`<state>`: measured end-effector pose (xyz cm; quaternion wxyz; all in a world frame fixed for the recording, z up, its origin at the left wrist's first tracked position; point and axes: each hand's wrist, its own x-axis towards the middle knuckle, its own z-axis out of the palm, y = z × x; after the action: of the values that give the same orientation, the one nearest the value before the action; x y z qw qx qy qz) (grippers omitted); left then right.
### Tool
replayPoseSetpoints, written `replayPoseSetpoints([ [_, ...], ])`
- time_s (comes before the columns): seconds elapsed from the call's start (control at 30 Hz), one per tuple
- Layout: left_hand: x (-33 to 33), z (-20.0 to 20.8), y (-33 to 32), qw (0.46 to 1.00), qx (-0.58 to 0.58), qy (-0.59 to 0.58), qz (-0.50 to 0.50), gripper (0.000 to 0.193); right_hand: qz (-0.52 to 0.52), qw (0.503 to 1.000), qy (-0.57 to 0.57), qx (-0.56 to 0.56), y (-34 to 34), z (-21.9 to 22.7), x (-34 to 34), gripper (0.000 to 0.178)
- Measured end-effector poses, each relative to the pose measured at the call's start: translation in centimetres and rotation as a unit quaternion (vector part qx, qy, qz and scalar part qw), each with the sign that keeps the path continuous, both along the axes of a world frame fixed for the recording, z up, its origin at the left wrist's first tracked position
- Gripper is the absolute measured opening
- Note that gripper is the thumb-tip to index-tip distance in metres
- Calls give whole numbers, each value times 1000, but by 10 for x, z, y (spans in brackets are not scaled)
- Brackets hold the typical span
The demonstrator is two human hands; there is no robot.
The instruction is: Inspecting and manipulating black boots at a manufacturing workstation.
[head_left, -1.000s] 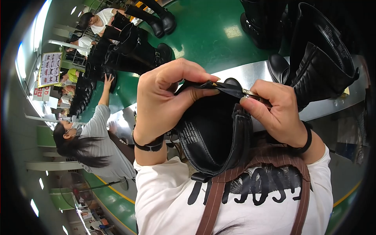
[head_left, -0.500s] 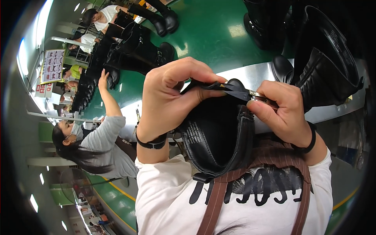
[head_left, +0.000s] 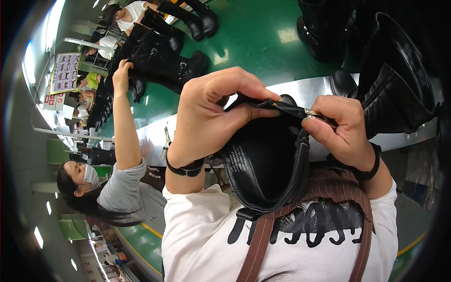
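A black leather boot (head_left: 268, 164) is held up before my chest, its shaft opening toward me, with pale print on the lining. My left hand (head_left: 206, 113) is closed, pinching the boot's upper edge between thumb and fingers. Between the thumb and bent fingers of my right hand (head_left: 340, 127) is a small pair of snips (head_left: 314, 113). Their dark narrow blades point left, against the pinched edge beside my left fingertips. My fingers partly hide the tool and the edge.
Another tall black boot (head_left: 399, 89) stands on the metal bench edge (head_left: 310, 87) at right. Several boots stand on the green surface (head_left: 253, 37) beyond. At left, a masked co-worker (head_left: 117, 188) reaches out to a buckled boot (head_left: 159, 61).
The snips' blades look closer together than before, and both my hands have shifted slightly right with the boot. The co-worker's arm has stretched farther, its hand now at the buckled boot.
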<state>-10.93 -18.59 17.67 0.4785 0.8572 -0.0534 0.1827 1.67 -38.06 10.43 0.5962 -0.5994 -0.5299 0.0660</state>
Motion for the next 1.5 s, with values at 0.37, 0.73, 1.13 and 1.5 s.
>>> replayPoseSetpoints([
  [0.37, -2, -1, 2, 998, -57, 12, 6, 23, 8, 992, 121, 25, 12, 1, -8, 33],
  [0.73, -11, 8, 7, 998, 28, 2, 49, 32, -84, 987, 131, -26, 4, -2, -13, 31],
  [1.13, 4, 52, -6, 985, 159, -63, 25, 26, -226, 955, -191, 32, -2, 27, -23, 28],
  [1.5, -1, 55, -4, 969, 63, -122, 205, 10, -121, 988, -97, 25, -36, 33, -36, 30],
])
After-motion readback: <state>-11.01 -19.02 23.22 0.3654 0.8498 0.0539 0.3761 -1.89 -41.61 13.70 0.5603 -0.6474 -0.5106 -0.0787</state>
